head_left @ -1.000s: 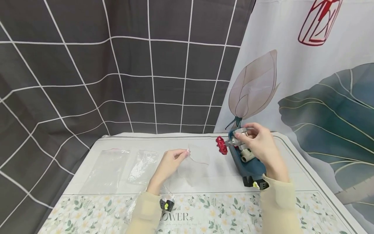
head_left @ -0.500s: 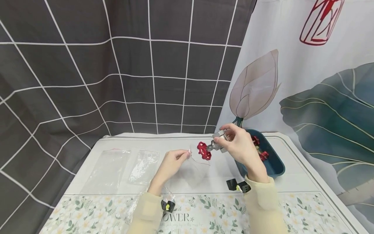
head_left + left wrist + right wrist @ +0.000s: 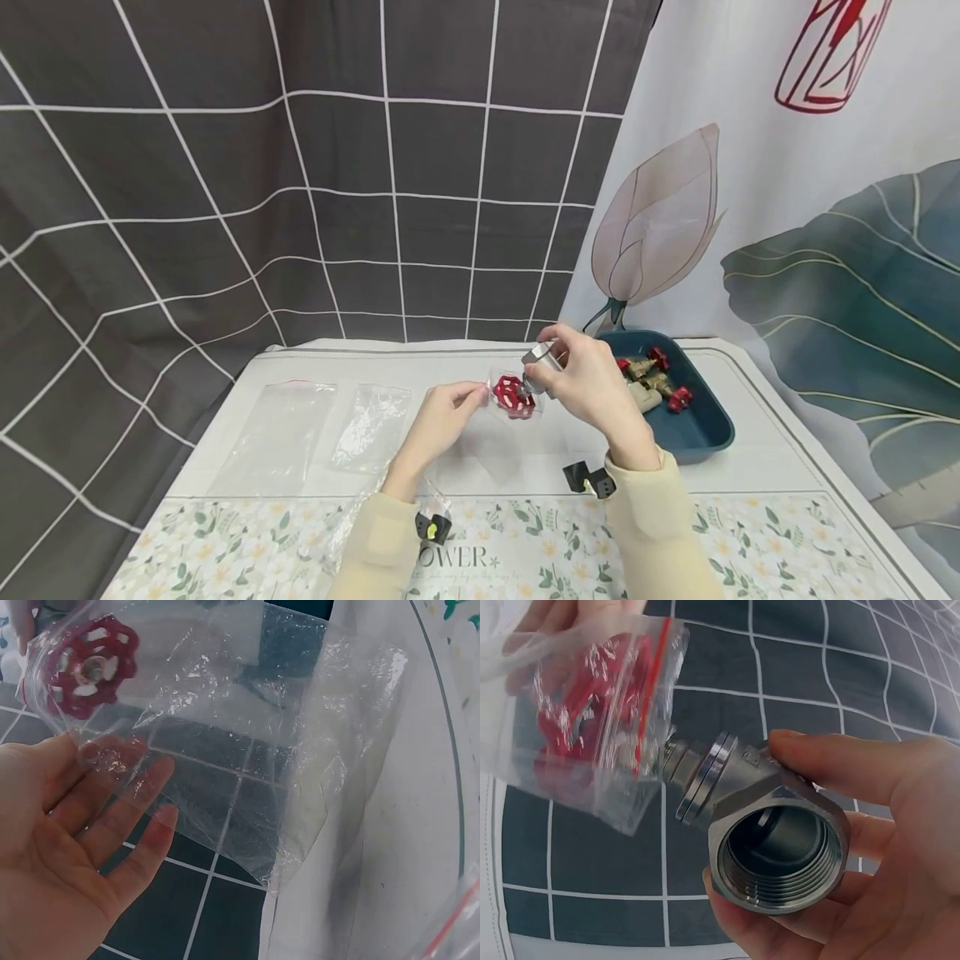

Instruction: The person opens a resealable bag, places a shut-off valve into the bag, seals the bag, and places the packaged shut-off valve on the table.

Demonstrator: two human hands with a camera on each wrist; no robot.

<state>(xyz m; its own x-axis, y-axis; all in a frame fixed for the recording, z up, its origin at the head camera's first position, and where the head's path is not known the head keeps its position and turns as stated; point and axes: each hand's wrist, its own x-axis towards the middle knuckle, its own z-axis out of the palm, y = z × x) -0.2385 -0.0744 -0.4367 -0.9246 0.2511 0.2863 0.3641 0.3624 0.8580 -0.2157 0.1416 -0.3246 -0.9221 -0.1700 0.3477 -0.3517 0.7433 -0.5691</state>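
1. Two in all: left hand (image 3: pixel 442 417), right hand (image 3: pixel 592 379).
2. One held valve (image 3: pixel 742 780); the others overlap, their number unclear.
3. Four red ones showing: one held wheel (image 3: pixel 513 396), three tray wheels (image 3: pixel 680 400).
4. One pale fitting (image 3: pixel 647 397).
5. At least four: held bag (image 3: pixel 225 727), large bag (image 3: pixel 277 437), small bag (image 3: pixel 371 427), sleeve-side bag (image 3: pixel 345 521).
6. One tray (image 3: pixel 686 433).
7. One table (image 3: pixel 570 458).
8. Two: dark curtain (image 3: pixel 442 150), pale curtain (image 3: pixel 750 192).

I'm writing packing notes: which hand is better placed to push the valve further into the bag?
Probably the right hand: it grips the valve's body, with the red handwheel already inside the bag. The left hand is busy pinching the bag.
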